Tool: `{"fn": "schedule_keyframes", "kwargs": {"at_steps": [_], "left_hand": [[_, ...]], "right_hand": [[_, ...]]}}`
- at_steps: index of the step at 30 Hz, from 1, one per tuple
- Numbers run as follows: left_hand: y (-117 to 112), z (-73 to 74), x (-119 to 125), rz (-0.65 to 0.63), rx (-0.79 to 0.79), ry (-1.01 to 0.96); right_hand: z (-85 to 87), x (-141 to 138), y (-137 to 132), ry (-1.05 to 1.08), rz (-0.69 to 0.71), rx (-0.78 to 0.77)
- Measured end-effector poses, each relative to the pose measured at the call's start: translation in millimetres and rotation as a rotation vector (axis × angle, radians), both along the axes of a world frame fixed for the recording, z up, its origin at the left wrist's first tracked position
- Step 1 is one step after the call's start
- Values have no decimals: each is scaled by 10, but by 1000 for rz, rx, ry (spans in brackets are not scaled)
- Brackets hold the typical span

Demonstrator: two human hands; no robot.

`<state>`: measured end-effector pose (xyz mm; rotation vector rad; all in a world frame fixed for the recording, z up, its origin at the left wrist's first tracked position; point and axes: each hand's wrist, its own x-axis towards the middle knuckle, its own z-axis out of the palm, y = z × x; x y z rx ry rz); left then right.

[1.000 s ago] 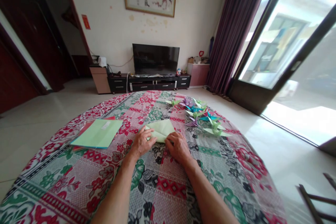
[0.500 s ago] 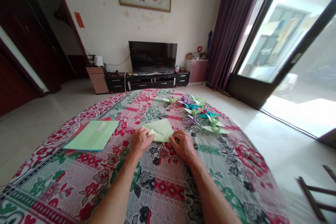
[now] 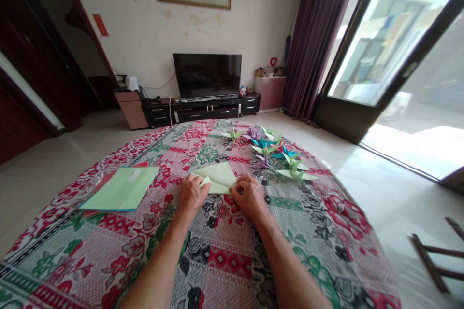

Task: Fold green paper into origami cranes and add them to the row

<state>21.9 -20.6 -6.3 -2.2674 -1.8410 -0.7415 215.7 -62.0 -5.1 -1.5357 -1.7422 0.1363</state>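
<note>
A pale green sheet of origami paper [image 3: 217,174], partly folded, lies on the patterned tablecloth between my hands. My left hand [image 3: 191,192] grips its left corner, where a small flap stands folded over by the thumb. At the right end of the near edge, my right hand [image 3: 250,195] pinches the paper between thumb and curled fingers. The fingertips of both hands are partly hidden behind the knuckles.
Several folded paper cranes [image 3: 264,150] in green, purple and blue stand at the table's back right. A stack of coloured paper [image 3: 121,188], green on top, lies to the left. The round table's cloth [image 3: 232,260] reaches toward me. A television [image 3: 207,75] stands beyond.
The camera view has shifted slightly, so the room sits a little farther left and up. Both hands keep hold of the green paper, with only small movement at its near edge.
</note>
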Motion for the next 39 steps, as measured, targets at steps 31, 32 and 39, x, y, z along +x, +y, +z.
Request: {"fn": "schedule_keyframes", "kwargs": {"at_steps": [31, 32, 39], "left_hand": [[-41, -24, 15, -28, 59, -26], [-43, -23, 16, -27, 60, -24], [-35, -18, 16, -29, 46, -32]], "right_hand": [[84, 200, -42, -21, 115, -39], [82, 206, -39, -18, 116, -46], [67, 217, -15, 10, 106, -76]]}}
